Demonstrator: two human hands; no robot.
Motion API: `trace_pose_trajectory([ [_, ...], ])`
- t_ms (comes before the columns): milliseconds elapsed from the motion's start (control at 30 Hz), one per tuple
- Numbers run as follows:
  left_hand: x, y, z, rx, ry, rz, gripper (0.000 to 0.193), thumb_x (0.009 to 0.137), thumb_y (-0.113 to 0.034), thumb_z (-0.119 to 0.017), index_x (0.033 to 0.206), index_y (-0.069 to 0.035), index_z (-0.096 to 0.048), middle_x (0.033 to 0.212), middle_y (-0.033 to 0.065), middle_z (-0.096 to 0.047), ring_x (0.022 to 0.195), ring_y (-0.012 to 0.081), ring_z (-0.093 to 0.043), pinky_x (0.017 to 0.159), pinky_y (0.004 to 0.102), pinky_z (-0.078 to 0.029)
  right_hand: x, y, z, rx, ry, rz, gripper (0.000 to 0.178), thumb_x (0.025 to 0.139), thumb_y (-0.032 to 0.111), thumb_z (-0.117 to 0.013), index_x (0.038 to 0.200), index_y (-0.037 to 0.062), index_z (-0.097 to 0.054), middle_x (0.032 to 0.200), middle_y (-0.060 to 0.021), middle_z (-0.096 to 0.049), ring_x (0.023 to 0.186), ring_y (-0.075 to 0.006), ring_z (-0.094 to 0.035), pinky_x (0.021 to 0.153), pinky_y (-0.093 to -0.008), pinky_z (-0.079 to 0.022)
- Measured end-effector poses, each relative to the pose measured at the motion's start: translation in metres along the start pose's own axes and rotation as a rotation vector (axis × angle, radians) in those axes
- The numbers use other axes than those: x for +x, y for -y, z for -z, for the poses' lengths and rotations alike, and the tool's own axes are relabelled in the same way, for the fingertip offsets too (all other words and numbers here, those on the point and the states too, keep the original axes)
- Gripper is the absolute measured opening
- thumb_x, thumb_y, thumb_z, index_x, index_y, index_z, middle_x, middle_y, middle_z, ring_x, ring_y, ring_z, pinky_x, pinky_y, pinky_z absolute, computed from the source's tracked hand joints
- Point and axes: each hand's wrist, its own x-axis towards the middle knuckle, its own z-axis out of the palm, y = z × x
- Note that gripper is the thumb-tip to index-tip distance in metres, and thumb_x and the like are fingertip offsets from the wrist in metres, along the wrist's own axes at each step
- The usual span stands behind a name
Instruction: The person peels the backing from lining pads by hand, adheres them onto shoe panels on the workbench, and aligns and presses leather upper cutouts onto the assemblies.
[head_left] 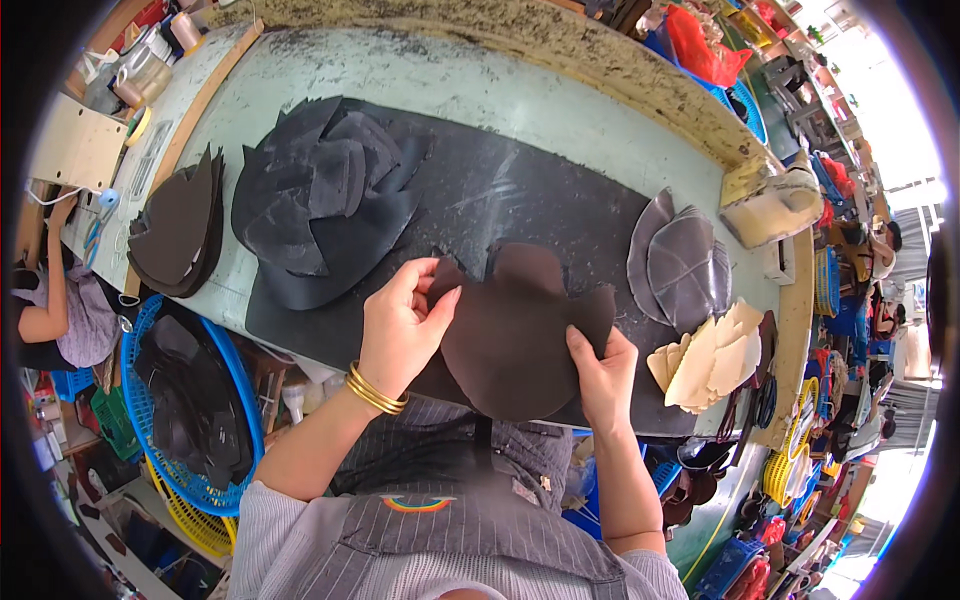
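Between my hands, above the near edge of the black work mat (480, 190), hangs a dark brown cut leather piece (520, 340) with a rounded lower edge and several lobes along its top. My left hand (400, 320), with gold bangles at the wrist, pinches its upper left lobe between thumb and fingers. My right hand (603, 370) grips its right side, thumb on top and fingers behind. Beyond my left hand lies a heap of black leather pieces (320, 190). Right of my right hand are cream cut pieces (708, 360) and dark stitched, curved pieces (685, 260).
A stack of dark brown pieces (175, 230) lies at the table's left. Below it, a blue basket (255, 400) holds dark glossy parts. A worn, padded block (770, 200) stands at the right edge. Another person's arm (50, 280) shows at far left.
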Motion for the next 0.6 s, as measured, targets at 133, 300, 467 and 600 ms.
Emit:
trace_pose_trajectory([
  [133,0.003,0.000,-0.001,-0.040,0.016,0.011,0.028,0.081,-0.002,-0.068,0.106,0.003,-0.057,0.081,0.0018,-0.064,0.063,0.0000,-0.054,0.054,0.0146,-0.043,0.001,-0.001,0.001,-0.027,-0.001,0.039,0.010,0.086,0.004,-0.059,0.092,-0.0036,-0.061,0.081,-0.0014,-0.064,0.072,-0.0060,-0.056,0.066,-0.0213,-0.045],
  [300,0.004,-0.005,0.002,-0.052,0.060,0.060,0.027,0.080,-0.001,-0.068,0.104,0.003,-0.058,0.081,0.0008,-0.063,0.063,-0.0005,-0.053,0.054,0.0148,-0.043,0.001,-0.001,0.000,-0.051,0.002,0.072,0.009,0.085,0.003,-0.058,0.090,-0.0031,-0.061,0.081,-0.0011,-0.064,0.073,-0.0060,-0.055,0.068,-0.0219,-0.045],
  [467,0.004,-0.007,0.001,0.091,0.052,-0.006,0.030,0.077,0.000,-0.069,0.105,-0.001,-0.059,0.082,0.0028,-0.060,0.056,0.0022,-0.051,0.051,0.0174,-0.043,0.000,0.001,-0.002,-0.079,-0.012,0.060,0.010,0.084,0.002,-0.058,0.091,-0.0038,-0.061,0.082,-0.0022,-0.064,0.074,-0.0064,-0.056,0.068,-0.0224,-0.046],
  [600,0.004,-0.022,-0.010,0.541,-0.285,-0.349,0.040,0.069,0.002,-0.068,0.107,-0.006,-0.059,0.095,0.0084,-0.053,0.078,0.0226,-0.055,0.066,0.0313,-0.047,-0.001,0.004,-0.005,-0.093,-0.027,0.042,0.013,0.083,0.001,-0.057,0.094,-0.0054,-0.061,0.083,-0.0036,-0.065,0.077,-0.0075,-0.058,0.069,-0.0229,-0.047],
])
